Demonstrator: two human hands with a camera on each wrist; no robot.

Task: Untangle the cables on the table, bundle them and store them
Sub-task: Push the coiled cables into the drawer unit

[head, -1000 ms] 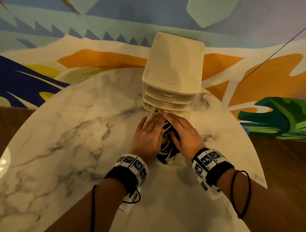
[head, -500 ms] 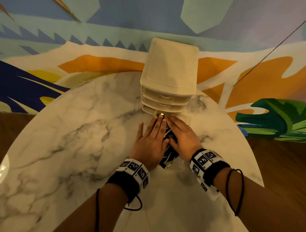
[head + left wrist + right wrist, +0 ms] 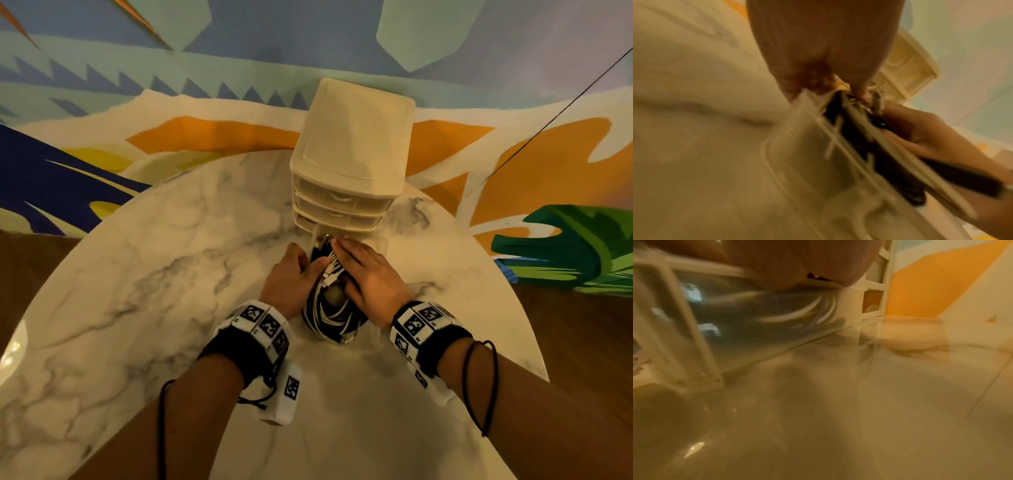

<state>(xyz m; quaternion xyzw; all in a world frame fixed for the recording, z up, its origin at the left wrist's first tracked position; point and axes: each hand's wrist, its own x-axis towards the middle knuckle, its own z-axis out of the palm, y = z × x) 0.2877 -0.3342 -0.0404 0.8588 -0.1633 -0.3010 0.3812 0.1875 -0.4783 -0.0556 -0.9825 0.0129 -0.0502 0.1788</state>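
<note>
The drawer unit (image 3: 352,154) stands at the far edge of the marble tabletop (image 3: 137,291), against the painted wall (image 3: 239,41). Its bottom drawer (image 3: 375,334), of clear plastic, is pulled out toward the person. The cables (image 3: 329,308), black and white, lie coiled inside this drawer; white connectors show near the top of the coil.

The left hand (image 3: 291,279) sits at the left wall of the drawer. Its fingers curl over that wall and its thumb reaches in to touch the cables. The left wrist view shows fingers and thumb closed on the drawer rim, but it is blurred.

The right hand (image 3: 370,277) lies flat on the cables from the right side, fingers straight and together, pointing toward the drawer unit. Its fingertips (image 3: 339,242) are close to the unit's front.

The cables lie between the two hands, partly under the right palm. The two upper drawers of the unit are closed.
</note>
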